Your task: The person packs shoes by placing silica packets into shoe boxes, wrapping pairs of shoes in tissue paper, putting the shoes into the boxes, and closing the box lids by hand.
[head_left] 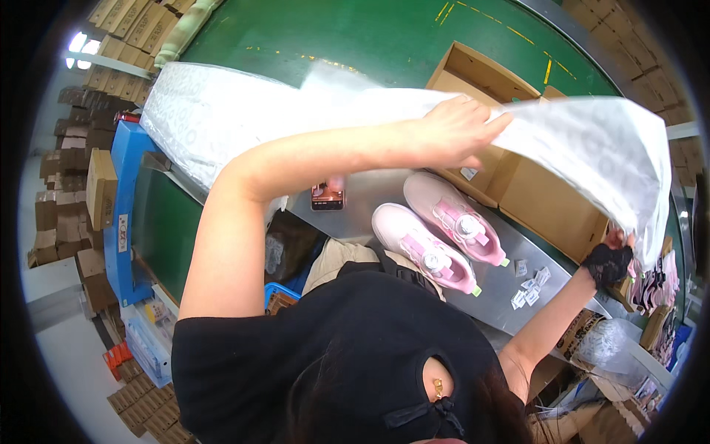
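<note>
My left hand (457, 135) pinches one part of a sheet of white tissue paper (599, 137), partly blurred by motion. Lower on the right, my right hand (620, 240), with black lace at the wrist, grips another edge of the same sheet. Beneath the raised paper lies an open brown cardboard shoebox (551, 214), partly covered from view. Closer to my body, a pair of pink sneakers, one shoe (458, 218) beside the other (423, 250), rests on the metal table. Neither hand touches the shoes.
A stack of white tissue paper (200, 118) lies at the left. Near the shoes are a phone (328, 197) and several small white packets (531, 287). Behind runs a green surface (296, 37). A blue frame (127, 214) stands left; stacked cartons line both sides.
</note>
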Demonstrator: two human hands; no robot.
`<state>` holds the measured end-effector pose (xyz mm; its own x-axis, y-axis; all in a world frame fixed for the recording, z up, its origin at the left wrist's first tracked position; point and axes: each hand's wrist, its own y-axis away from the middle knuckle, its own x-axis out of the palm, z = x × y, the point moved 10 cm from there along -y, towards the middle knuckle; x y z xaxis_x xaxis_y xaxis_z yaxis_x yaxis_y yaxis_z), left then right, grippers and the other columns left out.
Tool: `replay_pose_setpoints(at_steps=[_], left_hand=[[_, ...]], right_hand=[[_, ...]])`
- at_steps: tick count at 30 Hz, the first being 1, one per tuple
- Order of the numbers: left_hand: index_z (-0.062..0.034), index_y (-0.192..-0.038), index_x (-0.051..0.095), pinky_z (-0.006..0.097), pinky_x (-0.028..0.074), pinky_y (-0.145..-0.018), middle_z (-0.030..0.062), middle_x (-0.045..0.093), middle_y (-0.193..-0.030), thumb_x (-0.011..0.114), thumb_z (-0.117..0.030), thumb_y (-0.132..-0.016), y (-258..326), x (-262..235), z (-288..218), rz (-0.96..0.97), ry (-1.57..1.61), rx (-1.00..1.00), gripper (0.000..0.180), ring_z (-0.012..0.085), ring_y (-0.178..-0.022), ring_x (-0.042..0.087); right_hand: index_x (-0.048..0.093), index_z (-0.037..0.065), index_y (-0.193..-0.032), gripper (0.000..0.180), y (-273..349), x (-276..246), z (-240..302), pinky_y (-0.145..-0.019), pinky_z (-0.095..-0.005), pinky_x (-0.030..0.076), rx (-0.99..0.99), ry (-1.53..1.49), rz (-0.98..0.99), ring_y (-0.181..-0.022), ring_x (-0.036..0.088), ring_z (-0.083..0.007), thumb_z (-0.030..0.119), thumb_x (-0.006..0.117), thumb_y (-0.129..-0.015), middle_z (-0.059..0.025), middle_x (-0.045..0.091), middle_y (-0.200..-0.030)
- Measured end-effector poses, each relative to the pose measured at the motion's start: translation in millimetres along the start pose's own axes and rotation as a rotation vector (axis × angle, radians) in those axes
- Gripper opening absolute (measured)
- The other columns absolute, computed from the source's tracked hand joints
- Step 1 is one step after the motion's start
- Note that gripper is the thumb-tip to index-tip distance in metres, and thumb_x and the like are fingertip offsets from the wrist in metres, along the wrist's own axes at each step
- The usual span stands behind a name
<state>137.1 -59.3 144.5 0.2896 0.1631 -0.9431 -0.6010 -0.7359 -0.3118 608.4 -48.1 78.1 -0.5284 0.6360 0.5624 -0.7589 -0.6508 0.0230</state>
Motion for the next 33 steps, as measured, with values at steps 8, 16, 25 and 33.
replay_pose_setpoints(at_steps=[8,16,25,33], left_hand=[[-0.0070,-0.090,0.060,0.039,0.036,-0.081,0.0104,0.056,-0.092,0.062,-0.034,-0.073,42,-11,97,-0.195,0.151,-0.346,0.032,0.0258,-0.092,0.050],[0.0061,-0.120,0.036,0.047,0.031,-0.093,0.0230,0.029,-0.130,0.058,-0.055,-0.068,155,57,232,-0.170,0.114,-1.175,0.083,0.0367,-0.119,0.031],[-0.0194,-0.109,0.045,0.044,0.041,-0.076,0.0060,0.043,-0.105,0.057,-0.017,-0.080,148,132,239,-0.530,1.973,-1.412,0.032,0.0250,-0.089,0.044],[-0.0049,-0.097,0.047,0.045,0.037,-0.090,0.0094,0.051,-0.094,0.047,-0.025,-0.082,162,99,283,-1.032,2.012,-1.207,0.025,0.0272,-0.099,0.046]], right_hand=[[0.049,-0.001,-0.091,0.017,39,-25,11,-0.054,-0.0270,0.048,-0.085,0.026,-0.077,-0.055,0.049,-0.0176,0.003,0.057,-0.077,-0.0104,0.055,-0.076],[0.052,0.001,-0.090,0.015,7,-170,-12,-0.068,-0.0319,0.046,0.073,0.002,-0.157,-0.073,0.053,-0.0200,0.007,0.057,-0.077,-0.0088,0.056,-0.079],[0.049,0.004,-0.111,0.033,45,-105,-11,-0.086,-0.0429,0.042,0.338,-0.195,0.015,-0.100,0.051,-0.0270,0.018,0.055,-0.081,-0.0122,0.054,-0.110],[0.050,0.006,-0.110,0.032,62,-100,-36,-0.084,-0.0401,0.044,0.353,-0.264,0.095,-0.101,0.051,-0.0246,0.023,0.056,-0.082,-0.0101,0.054,-0.110]])
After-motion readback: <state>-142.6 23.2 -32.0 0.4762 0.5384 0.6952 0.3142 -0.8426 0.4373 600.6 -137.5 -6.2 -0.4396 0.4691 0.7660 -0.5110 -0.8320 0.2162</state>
